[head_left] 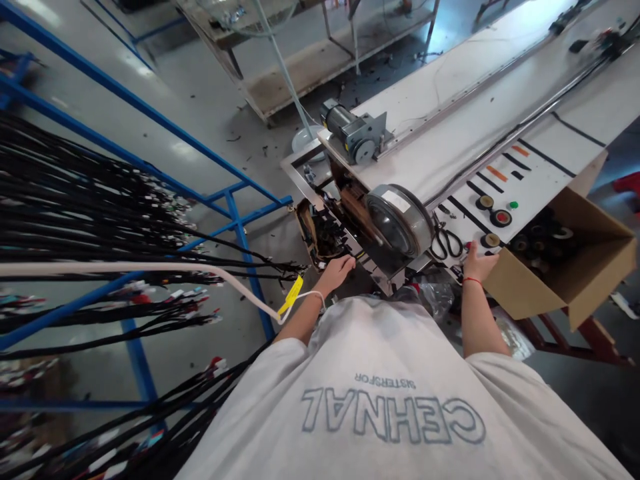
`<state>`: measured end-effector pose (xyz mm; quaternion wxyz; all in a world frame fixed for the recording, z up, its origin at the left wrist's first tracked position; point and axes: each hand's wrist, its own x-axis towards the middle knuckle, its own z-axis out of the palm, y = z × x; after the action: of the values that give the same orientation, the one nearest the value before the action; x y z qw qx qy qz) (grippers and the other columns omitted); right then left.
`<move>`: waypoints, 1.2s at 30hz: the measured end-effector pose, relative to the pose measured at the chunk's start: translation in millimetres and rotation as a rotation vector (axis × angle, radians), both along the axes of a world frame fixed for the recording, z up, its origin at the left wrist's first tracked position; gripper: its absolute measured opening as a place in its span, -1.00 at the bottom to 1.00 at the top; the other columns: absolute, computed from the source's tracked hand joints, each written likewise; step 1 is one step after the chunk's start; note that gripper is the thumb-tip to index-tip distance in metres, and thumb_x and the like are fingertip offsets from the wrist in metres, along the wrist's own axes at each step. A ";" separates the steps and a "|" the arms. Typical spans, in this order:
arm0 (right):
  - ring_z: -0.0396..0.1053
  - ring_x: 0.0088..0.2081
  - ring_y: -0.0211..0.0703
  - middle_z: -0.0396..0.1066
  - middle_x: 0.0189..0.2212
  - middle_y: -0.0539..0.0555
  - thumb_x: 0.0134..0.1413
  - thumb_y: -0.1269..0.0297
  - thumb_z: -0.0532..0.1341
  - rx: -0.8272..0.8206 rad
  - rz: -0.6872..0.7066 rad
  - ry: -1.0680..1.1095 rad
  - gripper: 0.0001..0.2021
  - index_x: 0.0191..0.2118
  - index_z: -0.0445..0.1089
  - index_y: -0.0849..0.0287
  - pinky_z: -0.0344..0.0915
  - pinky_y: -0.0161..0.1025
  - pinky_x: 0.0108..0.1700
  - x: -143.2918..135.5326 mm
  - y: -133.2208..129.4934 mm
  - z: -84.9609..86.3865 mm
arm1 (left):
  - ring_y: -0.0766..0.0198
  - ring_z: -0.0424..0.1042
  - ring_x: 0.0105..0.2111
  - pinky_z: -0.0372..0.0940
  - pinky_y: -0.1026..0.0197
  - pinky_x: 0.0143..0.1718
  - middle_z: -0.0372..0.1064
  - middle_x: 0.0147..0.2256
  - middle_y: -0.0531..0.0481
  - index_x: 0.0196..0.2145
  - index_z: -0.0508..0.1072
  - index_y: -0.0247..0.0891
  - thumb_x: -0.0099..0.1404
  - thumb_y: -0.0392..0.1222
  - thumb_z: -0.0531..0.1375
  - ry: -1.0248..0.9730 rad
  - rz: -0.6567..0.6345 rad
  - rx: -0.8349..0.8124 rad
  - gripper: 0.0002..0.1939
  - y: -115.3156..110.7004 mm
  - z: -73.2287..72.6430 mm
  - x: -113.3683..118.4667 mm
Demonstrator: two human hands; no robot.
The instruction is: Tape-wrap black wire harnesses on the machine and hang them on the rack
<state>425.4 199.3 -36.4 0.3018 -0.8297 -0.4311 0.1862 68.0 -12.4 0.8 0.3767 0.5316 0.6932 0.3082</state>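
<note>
My left hand (337, 275) is at the near left end of the bench machine, fingers pressed together beside a dark metal edge. Whatever may be between those fingertips is too small to make out. A pale cable (200, 268) with a yellow tag (291, 297) runs to a thin white loop near my left wrist. On the bench's near edge, my right hand (479, 267) has its thumb at a small red button (469, 246) and its other fingers spread apart. Black-handled scissors (445, 241) lie just left of it. Between my hands stands a round metal drum (400, 220).
Tape rolls (485, 202) and a green button (513, 205) are on the white bench (565, 127). An open cardboard box (530, 287) with dark rolls stands right. A motor (350, 130) sits at the far end. Blue racks (240, 233) with black cable bundles (75, 193) fill the left.
</note>
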 end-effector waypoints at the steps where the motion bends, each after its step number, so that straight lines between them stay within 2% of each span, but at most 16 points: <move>1: -0.03 0.31 0.31 0.00 0.24 0.61 0.10 -0.09 0.20 0.002 -0.001 0.005 -0.12 0.27 -0.05 0.57 -0.06 0.09 0.30 0.6 -0.1 -1.9 | 0.27 0.25 -0.45 0.17 0.24 -0.32 0.25 -0.52 0.05 -0.43 0.32 -0.24 0.39 0.21 -0.15 -0.019 0.009 -0.007 -0.47 2.7 0.0 0.2; 7: -0.09 0.33 0.28 -0.05 0.25 0.62 0.13 -0.10 0.16 -0.020 0.012 0.033 -0.10 0.28 -0.08 0.64 -0.09 0.09 0.32 2.8 -2.6 -8.0 | 0.29 0.21 -0.45 0.22 0.25 -0.34 0.20 -0.51 0.04 -0.46 0.28 -0.24 0.29 0.44 -0.17 -0.125 0.028 -0.128 -0.33 4.0 -7.0 5.9; 11: -0.16 0.34 0.24 -0.09 0.28 0.59 0.13 -0.10 0.17 -0.007 0.036 0.054 -0.09 0.29 -0.12 0.61 -0.10 0.08 0.32 1.6 -8.3 -7.4 | 0.30 0.20 -0.47 0.25 0.24 -0.34 0.17 -0.54 0.04 -0.47 0.25 -0.23 0.24 0.50 -0.18 -0.118 0.093 -0.175 -0.30 2.7 -2.7 7.7; 15: -0.14 0.33 0.25 -0.08 0.27 0.58 0.11 -0.11 0.21 -0.006 0.039 0.079 -0.06 0.30 -0.13 0.61 -0.10 0.08 0.32 0.5 -14.5 -7.8 | 0.30 0.19 -0.50 0.25 0.22 -0.32 0.10 -0.58 0.07 -0.47 0.25 -0.23 0.27 0.48 -0.22 -0.009 0.101 -0.208 -0.30 4.7 12.7 -0.5; 18: -0.14 0.33 0.28 -0.08 0.26 0.59 0.09 -0.13 0.23 -0.005 0.060 0.113 -0.02 0.30 -0.15 0.62 -0.12 0.09 0.32 -0.3 -18.2 -7.3 | 0.28 0.22 -0.48 0.27 0.20 -0.28 0.14 -0.57 0.07 -0.43 0.30 -0.24 0.28 0.46 -0.21 0.028 0.067 -0.252 -0.30 5.5 25.6 -6.8; 23: -0.21 0.33 0.34 -0.17 0.29 0.53 0.06 -0.14 0.26 -0.045 0.056 0.198 0.01 0.34 -0.22 0.48 -0.17 0.18 0.33 -1.6 -21.5 -7.2 | 0.21 0.28 -0.42 0.28 0.12 -0.19 0.22 -0.54 0.00 -0.43 0.29 -0.22 0.29 0.43 -0.19 0.081 0.030 -0.315 -0.34 5.8 40.3 -8.5; 28: -0.25 0.35 0.30 -0.17 0.30 0.50 -0.01 -0.11 0.32 -0.048 0.051 0.206 0.04 0.35 -0.23 0.43 -0.17 0.20 0.34 -1.3 -20.7 -16.2 | 0.16 0.30 -0.39 0.30 0.07 -0.16 0.29 -0.51 -0.05 -0.46 0.27 -0.16 0.31 0.39 -0.22 0.139 0.025 -0.360 -0.38 7.0 42.5 -8.8; 32: -0.27 0.37 0.23 -0.17 0.32 0.49 0.00 -0.07 0.33 -0.046 0.047 0.217 0.04 0.35 -0.22 0.47 -0.21 0.12 0.36 -1.1 -18.3 -16.4 | 0.18 0.31 -0.43 0.31 0.10 -0.21 0.27 -0.56 -0.03 -0.46 0.28 -0.19 0.35 0.32 -0.24 0.158 0.021 -0.314 -0.40 4.7 39.6 -9.7; 34: -0.28 0.37 0.21 -0.18 0.32 0.51 0.01 -0.02 0.33 -0.049 0.043 0.217 0.03 0.34 -0.23 0.52 -0.23 0.06 0.37 -1.0 -16.8 -13.4 | 0.21 0.29 -0.45 0.29 0.13 -0.25 0.26 -0.55 -0.01 -0.45 0.30 -0.21 0.35 0.29 -0.18 0.176 -0.014 -0.287 -0.43 1.9 37.2 -8.2; 36: -0.26 0.37 0.20 -0.16 0.31 0.54 0.02 0.03 0.34 -0.044 0.041 0.203 0.01 0.33 -0.21 0.57 -0.23 0.02 0.37 -0.5 -14.9 -11.4 | 0.22 0.29 -0.45 0.27 0.16 -0.30 0.29 -0.52 0.00 -0.42 0.33 -0.24 0.32 0.25 -0.04 0.218 -0.031 -0.250 -0.51 0.7 33.8 -4.0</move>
<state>425.0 184.3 -47.8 0.3216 -0.8041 -0.4110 0.2847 64.0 -11.7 34.6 0.3670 0.5215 0.7547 0.1544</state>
